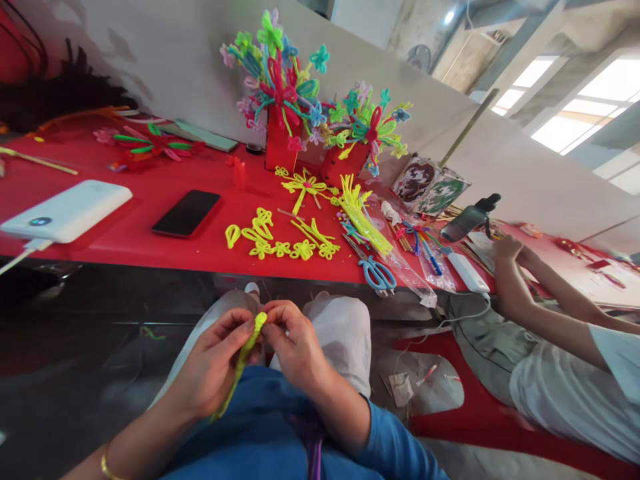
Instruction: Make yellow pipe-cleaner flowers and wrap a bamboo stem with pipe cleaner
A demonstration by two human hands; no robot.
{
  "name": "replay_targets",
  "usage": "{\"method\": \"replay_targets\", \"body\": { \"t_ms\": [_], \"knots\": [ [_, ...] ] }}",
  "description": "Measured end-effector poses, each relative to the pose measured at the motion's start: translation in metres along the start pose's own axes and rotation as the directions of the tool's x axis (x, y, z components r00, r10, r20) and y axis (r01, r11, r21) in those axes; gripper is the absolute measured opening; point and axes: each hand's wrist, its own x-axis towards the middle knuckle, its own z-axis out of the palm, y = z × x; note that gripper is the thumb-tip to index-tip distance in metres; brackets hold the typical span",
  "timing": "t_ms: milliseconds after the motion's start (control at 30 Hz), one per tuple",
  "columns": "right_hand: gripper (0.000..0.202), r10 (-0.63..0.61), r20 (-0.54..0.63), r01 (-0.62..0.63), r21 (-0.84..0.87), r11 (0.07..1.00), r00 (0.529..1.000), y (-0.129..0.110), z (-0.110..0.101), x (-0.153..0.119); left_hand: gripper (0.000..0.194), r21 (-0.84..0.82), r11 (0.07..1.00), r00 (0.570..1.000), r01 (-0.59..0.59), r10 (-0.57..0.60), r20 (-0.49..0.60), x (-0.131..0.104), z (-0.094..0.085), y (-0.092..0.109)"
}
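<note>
Above my lap, my left hand (217, 363) pinches a yellow pipe cleaner (241, 367) whose upper end is bent over. My right hand (295, 343) grips the same piece near its top, thumb and fingertips pressed together. The lower end hangs down past my left palm. On the table ahead lie small yellow pipe-cleaner flowers (303, 250) and looped yellow shapes (259, 227). Behind them is a larger yellow flower (303, 187) with a reddish centre. A bundle of yellow pipe cleaners (367, 223) rests to the right, by blue-handled scissors (377, 272).
The red table (125, 240) holds a white power bank (67, 210) and a black phone (187, 213) at left. Colourful pipe-cleaner bouquets (283, 93) stand in red boxes at the back. On the right, a co-worker's hands (510, 250) work near a dark bottle (465, 222).
</note>
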Motion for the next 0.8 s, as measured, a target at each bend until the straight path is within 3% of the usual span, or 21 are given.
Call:
{"method": "replay_targets", "body": {
  "t_ms": [100,267,433,600,800],
  "knots": [
    [0.011,-0.035,-0.003,0.035,-0.029,0.999,0.999,0.0010,-0.0019,0.0007,0.035,0.020,0.999,0.999,0.037,-0.037,0.031,0.0005,-0.0012,0.0017],
    [0.008,-0.216,-0.055,0.211,-0.085,0.974,0.975,0.0038,-0.0037,0.0023,0.035,0.063,0.997,0.999,0.049,-0.050,0.020,0.0032,-0.0066,-0.0003],
    [0.009,-0.249,-0.108,0.229,-0.168,0.959,0.962,0.0092,-0.0011,0.0020,0.033,0.125,0.992,0.999,0.031,-0.032,0.008,0.0070,-0.0077,-0.0019],
    [0.009,-0.260,-0.116,0.238,-0.175,0.955,0.959,0.0096,-0.0001,0.0004,0.032,0.086,0.994,0.997,0.061,-0.057,-0.051,0.0054,-0.0040,-0.0022],
    [0.009,-0.278,-0.123,0.257,-0.161,0.953,0.953,0.0087,0.0000,-0.0007,0.031,0.125,0.991,0.999,0.047,-0.044,-0.027,0.0035,-0.0070,-0.0026]
  ]
}}
